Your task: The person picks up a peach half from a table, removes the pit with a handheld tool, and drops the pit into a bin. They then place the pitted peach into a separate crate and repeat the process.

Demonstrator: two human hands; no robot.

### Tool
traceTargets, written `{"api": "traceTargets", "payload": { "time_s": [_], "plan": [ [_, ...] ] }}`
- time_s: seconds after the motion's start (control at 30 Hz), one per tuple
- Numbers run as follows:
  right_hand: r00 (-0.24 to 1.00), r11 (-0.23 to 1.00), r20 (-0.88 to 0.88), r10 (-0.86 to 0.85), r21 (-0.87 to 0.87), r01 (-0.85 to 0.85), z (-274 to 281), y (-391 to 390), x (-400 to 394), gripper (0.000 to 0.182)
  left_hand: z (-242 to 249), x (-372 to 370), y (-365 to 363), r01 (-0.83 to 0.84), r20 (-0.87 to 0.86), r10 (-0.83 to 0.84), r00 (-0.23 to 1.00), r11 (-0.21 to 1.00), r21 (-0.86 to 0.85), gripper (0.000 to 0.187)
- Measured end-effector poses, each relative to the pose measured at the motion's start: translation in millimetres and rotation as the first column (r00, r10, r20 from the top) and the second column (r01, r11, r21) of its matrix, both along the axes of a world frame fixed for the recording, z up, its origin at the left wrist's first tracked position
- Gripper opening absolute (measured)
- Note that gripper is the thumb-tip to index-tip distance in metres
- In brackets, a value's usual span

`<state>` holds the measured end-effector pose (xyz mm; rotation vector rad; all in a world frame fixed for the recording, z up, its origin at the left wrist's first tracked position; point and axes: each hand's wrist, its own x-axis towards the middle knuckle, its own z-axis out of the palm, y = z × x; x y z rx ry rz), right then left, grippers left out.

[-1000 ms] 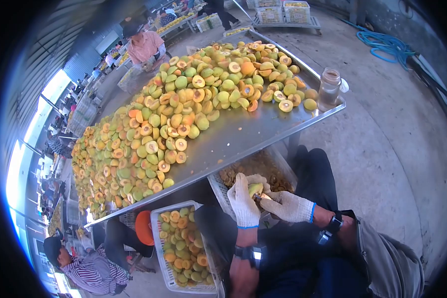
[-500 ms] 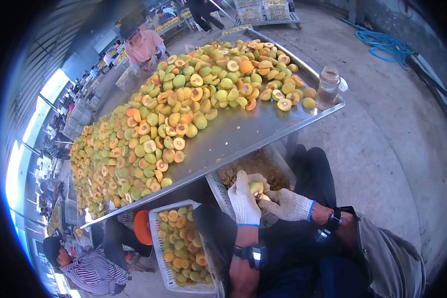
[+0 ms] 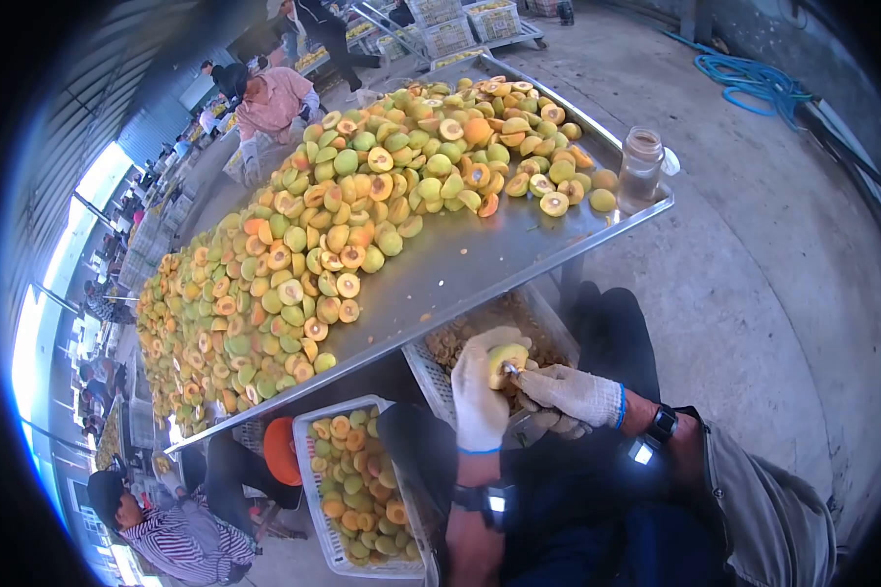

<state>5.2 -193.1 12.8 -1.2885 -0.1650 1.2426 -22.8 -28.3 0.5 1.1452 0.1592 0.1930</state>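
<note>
My left hand (image 3: 480,396), in a white knit glove, is closed around an apricot half (image 3: 502,358), its cut face turned to the right. In the gloved fingers of my right hand (image 3: 578,393) is a small metal-tipped tool (image 3: 511,370), its tip at the middle of the cut face. The tool's handle is hidden in the glove. Below both hands stands a white crate (image 3: 431,377) with brown pits and scraps in it. A second white crate (image 3: 315,489) of apricot halves is at my left knee.
A metal table (image 3: 480,259) carries a large heap of apricot halves (image 3: 333,205). On its right corner stands a clear jar (image 3: 642,164). One co-worker (image 3: 269,103) is across the table, another (image 3: 181,528) sits at left. A blue hose (image 3: 754,83) lies on the floor.
The apricot half has turned, so its cut face now shows. My right hand has brought the tool's metal tip to it. The co-worker across the table has shifted slightly.
</note>
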Motion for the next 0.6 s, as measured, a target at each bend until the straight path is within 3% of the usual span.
{"api": "traceTargets", "payload": {
  "time_s": [0.03,0.07,0.17,0.23,0.33,0.6],
  "plan": [
    [1.000,1.000,0.002,0.010,0.014,-0.010,-2.1,1.8,-2.2,0.054,-6.8,-4.0,-1.0,-0.037,0.026,0.035,0.999,0.996,0.076,0.048],
    [1.000,1.000,0.000,0.016,0.015,-0.016,-4.4,3.9,-4.4,0.054,-8.3,-3.8,-7.0,-0.130,-0.007,0.130,0.991,0.991,0.040,0.049],
    [0.993,0.997,0.111,0.029,-0.080,-0.020,-10.1,7.3,-8.0,0.055,-11.1,-2.2,-9.2,-0.203,-0.102,0.199,0.975,0.979,-0.030,0.052],
    [0.940,0.986,0.341,0.023,-0.161,0.034,-12.9,10.8,-10.2,0.058,-8.8,-0.6,-10.3,-0.210,-0.121,0.210,0.970,0.978,0.017,0.054],
    [0.967,0.986,0.253,0.018,-0.165,0.024,-13.1,12.8,-12.7,0.050,-5.8,-1.1,-10.2,-0.206,-0.143,0.217,0.966,0.975,0.086,0.056],
    [0.966,0.978,0.258,0.022,-0.208,0.034,-6.5,7.4,-9.6,0.054,-16.0,5.7,-2.3,-0.076,-0.261,0.106,0.959,0.990,0.123,0.057]
  ]
}}
